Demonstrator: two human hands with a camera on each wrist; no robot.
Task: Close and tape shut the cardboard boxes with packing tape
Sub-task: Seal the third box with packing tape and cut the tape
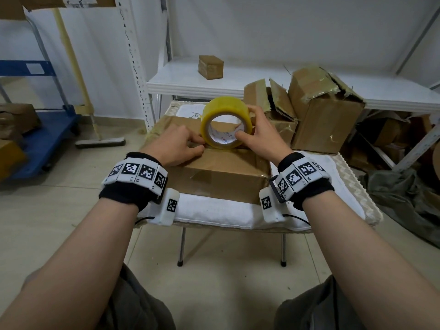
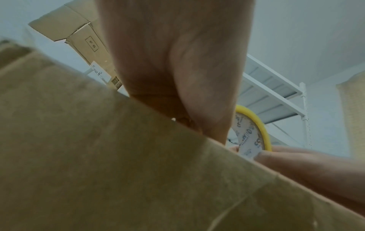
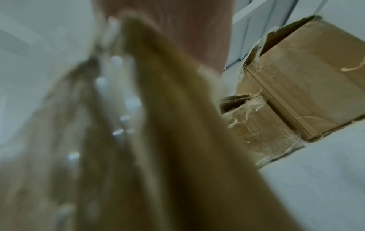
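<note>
A: Right hand (image 1: pixel 258 134) grips the tape roll (image 1: pixel 226 123), thumb in the core. Left hand (image 1: pixel 177 147), fingers curled, presses at the roll's 7 o'clock, probably pinning the tape end.
B: Box (image 1: pixel 221 172)?
A: Closed, under both hands, on the white-clothed table (image 1: pixel 214 210). Taping looks just begun; next, draw the roll toward 12 o'clock.

black wristbands (image 1: pixel 123 197), white tags (checkered markers) (image 1: pixel 135 172)

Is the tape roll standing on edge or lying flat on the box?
On edge. The tape roll stands on the box, its open core facing the camera, gripped by the right hand.
</note>
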